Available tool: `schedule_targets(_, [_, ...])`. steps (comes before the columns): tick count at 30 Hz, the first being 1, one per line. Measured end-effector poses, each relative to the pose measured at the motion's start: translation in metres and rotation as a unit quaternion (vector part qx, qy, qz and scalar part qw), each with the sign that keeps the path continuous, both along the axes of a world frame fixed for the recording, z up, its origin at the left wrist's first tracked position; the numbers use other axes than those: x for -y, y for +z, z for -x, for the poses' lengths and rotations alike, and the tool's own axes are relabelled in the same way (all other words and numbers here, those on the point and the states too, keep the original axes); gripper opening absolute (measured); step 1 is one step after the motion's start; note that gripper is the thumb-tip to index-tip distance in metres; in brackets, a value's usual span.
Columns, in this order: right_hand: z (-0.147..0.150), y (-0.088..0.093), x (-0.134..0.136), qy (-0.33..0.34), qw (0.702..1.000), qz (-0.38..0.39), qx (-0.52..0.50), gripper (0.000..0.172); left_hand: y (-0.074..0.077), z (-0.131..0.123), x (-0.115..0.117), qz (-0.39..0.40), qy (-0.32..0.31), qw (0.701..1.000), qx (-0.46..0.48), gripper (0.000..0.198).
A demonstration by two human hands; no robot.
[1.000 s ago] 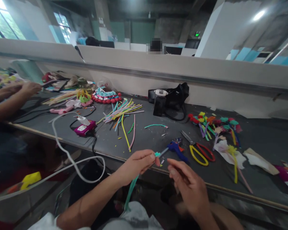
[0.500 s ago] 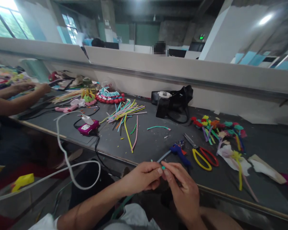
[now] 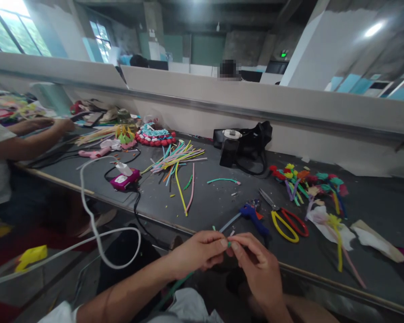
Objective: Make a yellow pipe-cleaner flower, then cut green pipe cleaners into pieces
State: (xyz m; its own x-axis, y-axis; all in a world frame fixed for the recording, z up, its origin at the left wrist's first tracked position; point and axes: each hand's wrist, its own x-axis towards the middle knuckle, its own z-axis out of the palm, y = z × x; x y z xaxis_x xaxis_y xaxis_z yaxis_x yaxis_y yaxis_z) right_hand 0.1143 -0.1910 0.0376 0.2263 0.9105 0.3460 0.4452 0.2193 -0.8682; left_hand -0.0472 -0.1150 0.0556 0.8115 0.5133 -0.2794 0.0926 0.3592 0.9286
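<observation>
Metal scissor blades [image 3: 268,199] join smooth plastic handles [image 3: 292,240].

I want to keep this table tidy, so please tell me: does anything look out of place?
Yes: the white cable loops loosely beyond the edge of the table, where it might snag, and small scraps lie scattered. The green piece between the left hand and right hand is mostly hidden, so I cannot judge it.

Beyond the grip of your right hand [image 3: 258,265] lies a glue gun [image 3: 255,219]; scissors [image 3: 275,207] sit ahead-right, strips [image 3: 178,158] ahead-left, a bag [image 3: 263,134] farther ahead.
</observation>
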Motion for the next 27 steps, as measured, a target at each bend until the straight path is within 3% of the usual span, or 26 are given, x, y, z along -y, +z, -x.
schedule_targets(8, [0.002, -0.015, 0.002, -0.046, 0.996, -0.039, 0.069, 0.017, -0.016, -0.005, 0.005, -0.020, 0.030, 0.999, -0.031, 0.042])
schedule_targets(13, [0.004, -0.021, 0.002, -0.022, 0.995, -0.030, 0.097, 0.022, -0.017, -0.008, 0.007, -0.025, 0.038, 0.999, -0.002, 0.041])
schedule_targets(15, [-0.007, -0.024, -0.001, -0.050, 0.987, -0.013, 0.151, 0.025, -0.016, -0.008, 0.006, -0.039, 0.043, 0.998, -0.001, 0.039])
schedule_targets(20, [-0.065, -0.045, -0.023, -0.202, 0.946, 0.028, 0.253, 0.038, -0.023, -0.005, 0.004, -0.017, 0.052, 0.998, -0.028, 0.037])
schedule_targets(23, [-0.093, -0.062, -0.037, -0.213, 0.931, 0.061, 0.291, 0.037, -0.032, -0.002, 0.006, -0.023, 0.039, 0.998, -0.042, 0.040])
schedule_targets(27, [-0.097, -0.078, -0.046, -0.212, 0.925, 0.071, 0.307, 0.033, -0.040, 0.003, 0.010, -0.036, 0.040, 0.998, -0.035, 0.043])
